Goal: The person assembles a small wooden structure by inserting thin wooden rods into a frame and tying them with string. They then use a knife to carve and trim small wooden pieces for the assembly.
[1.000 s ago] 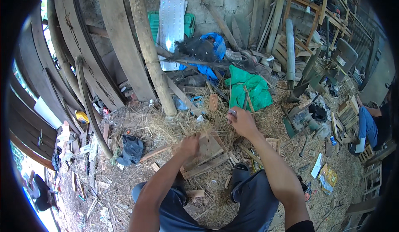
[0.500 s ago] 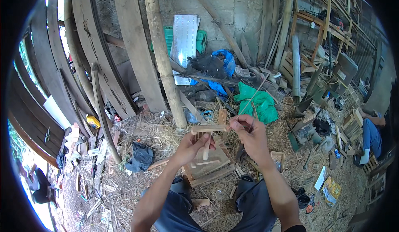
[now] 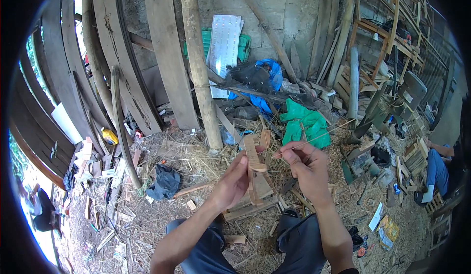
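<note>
Far left: curved grey planks lean against the wall, a bent dark pole standing before them. At their foot lie a yellow container and scattered wood offcuts.

Left of centre: a dark crumpled cloth lies on the straw-covered ground. Behind it a bamboo post rises upright, with a pale perforated metal sheet and a green crate against the wall.

Centre: the person's left hand is closed around a small frame of thin wooden slats, held upright between the knees and above a low wooden block on the ground.

Just right of it: the right hand pinches a thin pale strip between thumb and fingertips; the strip runs up and to the right, its near end meeting the slat frame.

Behind the hands: a blue tarp and a green cloth.

Right: a grey pipe stands upright, wooden racks behind it, tools and litter below.

Far right edge: another person in blue, seated, partly in view.
</note>
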### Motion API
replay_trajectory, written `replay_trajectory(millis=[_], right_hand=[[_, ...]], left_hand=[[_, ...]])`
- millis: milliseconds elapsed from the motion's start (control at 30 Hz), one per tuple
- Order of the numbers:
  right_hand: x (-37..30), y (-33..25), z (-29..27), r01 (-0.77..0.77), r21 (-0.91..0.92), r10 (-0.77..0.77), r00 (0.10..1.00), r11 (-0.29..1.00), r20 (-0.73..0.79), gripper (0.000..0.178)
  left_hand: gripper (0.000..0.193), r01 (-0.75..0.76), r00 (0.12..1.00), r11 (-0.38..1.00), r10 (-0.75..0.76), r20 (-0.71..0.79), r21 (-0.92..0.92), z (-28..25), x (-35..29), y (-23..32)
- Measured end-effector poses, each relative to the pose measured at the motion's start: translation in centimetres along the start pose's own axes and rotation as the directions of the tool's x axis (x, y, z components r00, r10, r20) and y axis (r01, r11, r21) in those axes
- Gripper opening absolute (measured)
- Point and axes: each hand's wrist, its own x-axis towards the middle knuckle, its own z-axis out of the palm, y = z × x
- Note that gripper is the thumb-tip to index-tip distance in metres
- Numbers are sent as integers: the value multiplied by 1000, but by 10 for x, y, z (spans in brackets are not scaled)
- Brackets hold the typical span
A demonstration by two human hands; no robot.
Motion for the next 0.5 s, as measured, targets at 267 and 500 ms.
replay_trajectory(millis=[267, 500], right_hand=[[-6, -13, 2, -88, 3, 88, 995, 996, 35, 15], [-13, -8, 13, 6, -68, -5, 1000, 998, 14, 14]], left_hand=[[32, -333, 908, 672, 418, 33, 661, 0, -1, -6], [22, -342, 892, 614, 451, 39, 711, 4, -2, -6]])
